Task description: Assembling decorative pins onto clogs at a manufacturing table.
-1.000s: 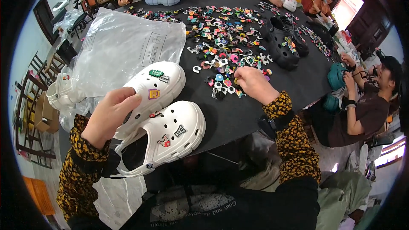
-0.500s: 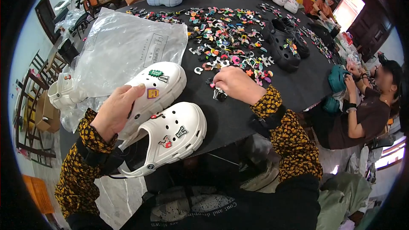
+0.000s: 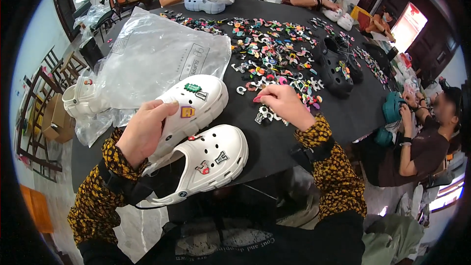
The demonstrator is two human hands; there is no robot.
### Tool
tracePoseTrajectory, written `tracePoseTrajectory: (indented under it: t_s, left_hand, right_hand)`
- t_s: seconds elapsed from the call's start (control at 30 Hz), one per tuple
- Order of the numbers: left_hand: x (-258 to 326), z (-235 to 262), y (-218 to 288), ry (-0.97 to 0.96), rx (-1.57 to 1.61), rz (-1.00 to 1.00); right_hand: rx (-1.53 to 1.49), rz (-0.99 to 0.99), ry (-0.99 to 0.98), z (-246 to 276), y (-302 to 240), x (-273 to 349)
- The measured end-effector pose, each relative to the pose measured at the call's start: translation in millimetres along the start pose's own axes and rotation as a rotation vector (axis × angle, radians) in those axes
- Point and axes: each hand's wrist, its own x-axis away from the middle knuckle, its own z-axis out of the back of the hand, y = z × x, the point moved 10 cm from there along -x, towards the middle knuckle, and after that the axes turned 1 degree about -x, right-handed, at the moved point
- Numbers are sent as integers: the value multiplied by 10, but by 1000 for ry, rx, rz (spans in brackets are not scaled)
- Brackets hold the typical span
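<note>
My left hand (image 3: 142, 130) grips the side of a white clog (image 3: 208, 105), its thumb near a purple-and-yellow shoe charm (image 3: 187, 112). A green charm (image 3: 192, 88) and a letter-shaped charm also sit on that clog. Nearer me lies a second white clog (image 3: 221, 142), with a letter-shaped charm (image 3: 222, 157) and a red-and-white figure charm (image 3: 202, 168). Over the near edge of the loose charms (image 3: 272, 59), my right hand (image 3: 287, 107) pinches a small pink shoe charm (image 3: 257, 99). Below its fingers lie black-and-white charms (image 3: 262, 115).
A clear plastic bag (image 3: 152, 54) covers the table's left part, beside another white clog (image 3: 81, 99). Black clogs (image 3: 336, 73) stand right of the charms. Across the table people handle a light-blue clog (image 3: 203, 2) and white shoes (image 3: 338, 18); at right someone holds a teal clog (image 3: 391, 108).
My right hand has lifted slightly off the charms and now shows a pink one between its fingers. My left hand keeps its hold on the clog. The whole view has shifted a little.
</note>
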Motion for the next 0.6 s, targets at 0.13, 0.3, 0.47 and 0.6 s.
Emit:
tracePoseTrajectory:
  t_s: [0.13,0.3,0.47,0.6]
  left_hand:
    - [33,-10,31,-44,23,-49]
    - [194,-98,157,-41,31,-101]
    - [325,-200,190,-46,42,-104]
    - [360,-256,175,-78,113,-66]
  right_hand:
    - [-322,-173,-54,-1,-74,71]
    - [-541,-78,-22,-47,-467,139]
    - [-108,532,295,177,-1374,431]
    - [112,815,391,73,-1793,648]
